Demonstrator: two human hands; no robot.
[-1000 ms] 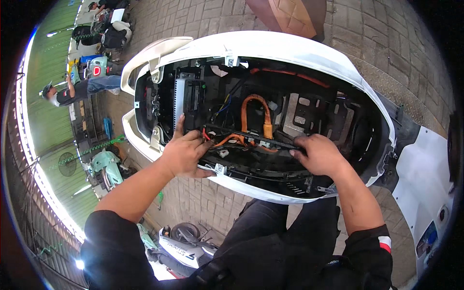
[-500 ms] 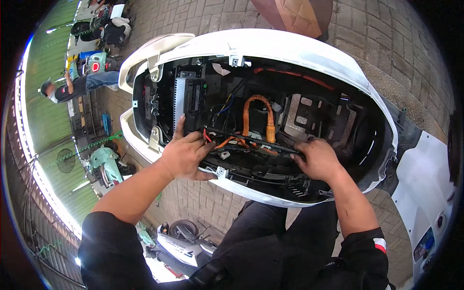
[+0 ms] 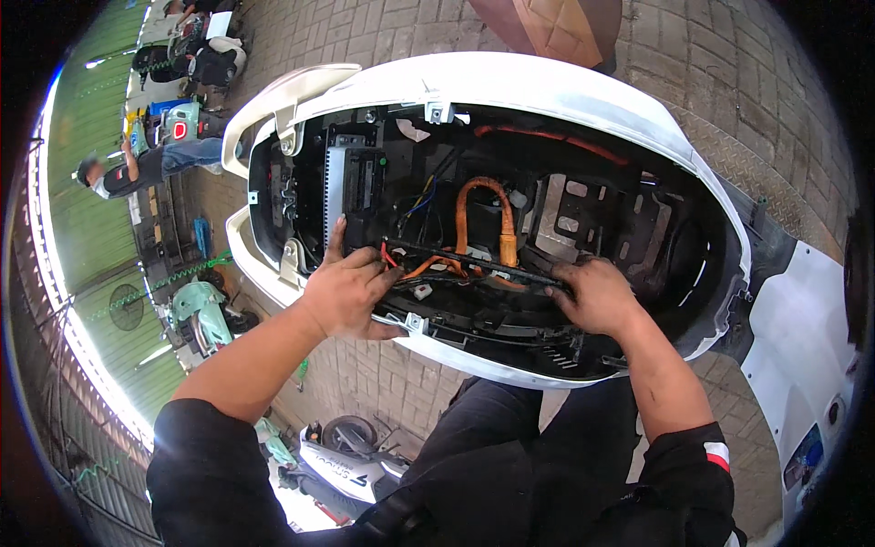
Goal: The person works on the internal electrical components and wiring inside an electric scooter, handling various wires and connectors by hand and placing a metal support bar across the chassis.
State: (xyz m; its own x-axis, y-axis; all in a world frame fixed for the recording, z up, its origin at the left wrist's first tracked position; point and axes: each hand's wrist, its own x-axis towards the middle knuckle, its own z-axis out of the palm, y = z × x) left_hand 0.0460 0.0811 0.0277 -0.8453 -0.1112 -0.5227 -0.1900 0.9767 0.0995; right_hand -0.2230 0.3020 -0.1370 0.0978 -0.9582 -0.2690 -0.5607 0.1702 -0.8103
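A white scooter body point(image 3: 547, 77) lies before me with its long inner bay uncovered. My right hand point(image 3: 597, 296) is closed, thumb and fingers pinching the right end of a black sleeved cable point(image 3: 474, 258). That cable runs leftward toward my left hand point(image 3: 349, 290), which rests over the near rim. Its index finger is stretched out and the thumb is spread along the edge; the other fingertips touch a red wire point(image 3: 389, 255). Whether they press on it is partly hidden. Behind the black cable, a thick orange cable point(image 3: 483, 187) loops up, beside a perforated metal plate point(image 3: 556, 219).
A finned module point(image 3: 335, 187) sits in the bay's left part. Cream grab rails point(image 3: 239, 137) stick out at the left end, and a white panel point(image 3: 793, 328) stands right. A parked scooter point(image 3: 337, 469), a green scooter point(image 3: 196, 310) and a person point(image 3: 128, 173) are around on the brick floor.
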